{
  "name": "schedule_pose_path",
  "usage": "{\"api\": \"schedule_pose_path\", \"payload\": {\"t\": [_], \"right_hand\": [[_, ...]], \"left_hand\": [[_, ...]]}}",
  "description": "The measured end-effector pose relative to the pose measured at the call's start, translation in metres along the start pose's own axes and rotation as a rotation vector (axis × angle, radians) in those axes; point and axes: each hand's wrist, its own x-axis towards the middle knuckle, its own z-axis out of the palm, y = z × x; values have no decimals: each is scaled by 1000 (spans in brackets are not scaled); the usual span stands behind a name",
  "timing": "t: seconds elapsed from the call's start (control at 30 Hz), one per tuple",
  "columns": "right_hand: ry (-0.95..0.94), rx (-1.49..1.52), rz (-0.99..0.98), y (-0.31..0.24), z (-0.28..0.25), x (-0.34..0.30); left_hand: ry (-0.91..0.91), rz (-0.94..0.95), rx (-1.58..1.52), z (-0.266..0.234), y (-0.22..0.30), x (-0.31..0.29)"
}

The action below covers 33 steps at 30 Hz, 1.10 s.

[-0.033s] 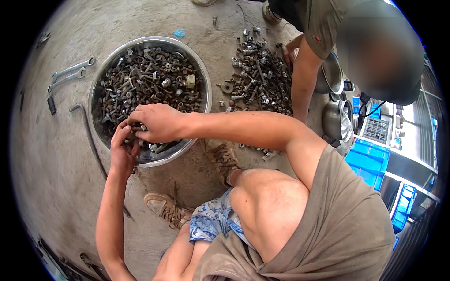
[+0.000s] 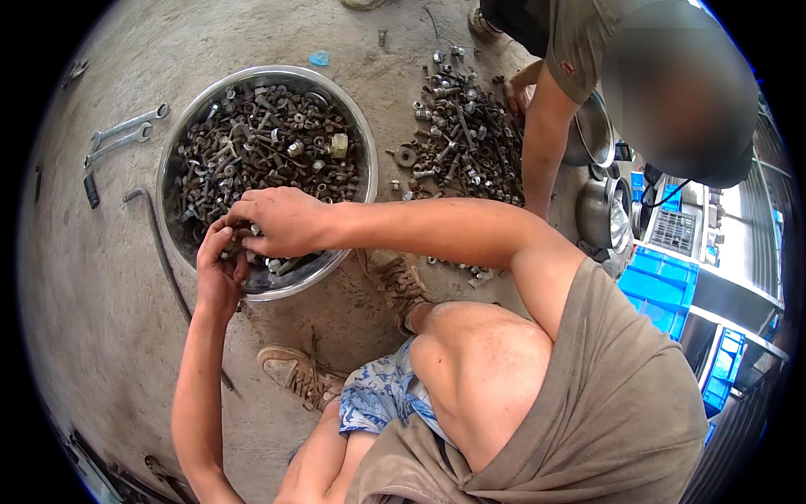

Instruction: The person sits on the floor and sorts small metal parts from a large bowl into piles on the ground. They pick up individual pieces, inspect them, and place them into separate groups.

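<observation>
A wide steel basin point(image 2: 369, 172) full of rusty and shiny bolts, nuts and washers point(image 2: 252, 147) stands on the floor in front of me. Over its near left part, my right hand point(image 2: 281, 220) reaches across with bent fingers, closed around something small. My left hand point(image 2: 220, 273) comes up at the near left rim, its curled fingertips meeting those of the right. A small piece of metal hardware seems to sit between the two hands, but the fingers cover most of it and its kind cannot be made out.
Right of the basin, a loose pile of bolts and nuts point(image 2: 470, 134) lies beside a co-worker's arm point(image 2: 544, 143). Two wrenches point(image 2: 126, 139), a black socket point(image 2: 91, 191) and a bent bar point(image 2: 164, 256) lie at the left. Steel bowls point(image 2: 594, 214) and blue crates point(image 2: 659, 286) stand at the right.
</observation>
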Motion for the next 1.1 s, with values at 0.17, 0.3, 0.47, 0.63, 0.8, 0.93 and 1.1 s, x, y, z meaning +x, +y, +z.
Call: {"api": "schedule_pose_path", "payload": {"t": [0.17, 0.3, 0.47, 0.63, 0.8, 0.93, 1.1], "right_hand": [[-52, 26, -32, -2, 2, -8], [-16, 17, -54, -2, 5, -13], [49, 16, 5, -9, 2, -16], [-13, 29, 32, -10, 4, -15], [-16, 0, -24, -12, 5, -15], [-107, -6, -1, -18, -3, -13], [70, -121, -72, 16, -35, -7]], "left_hand": [[56, -17, -93, -4, 4, 0], [55, -21, -180, -1, 5, -1], [11, -11, -204, 7, 13, -5], [58, 10, -287, -3, 6, 4], [74, -13, -314, 0, 2, 3], [155, -53, -280, 12, 2, 1], [97, -100, -191, 2, 4, 0]]}}
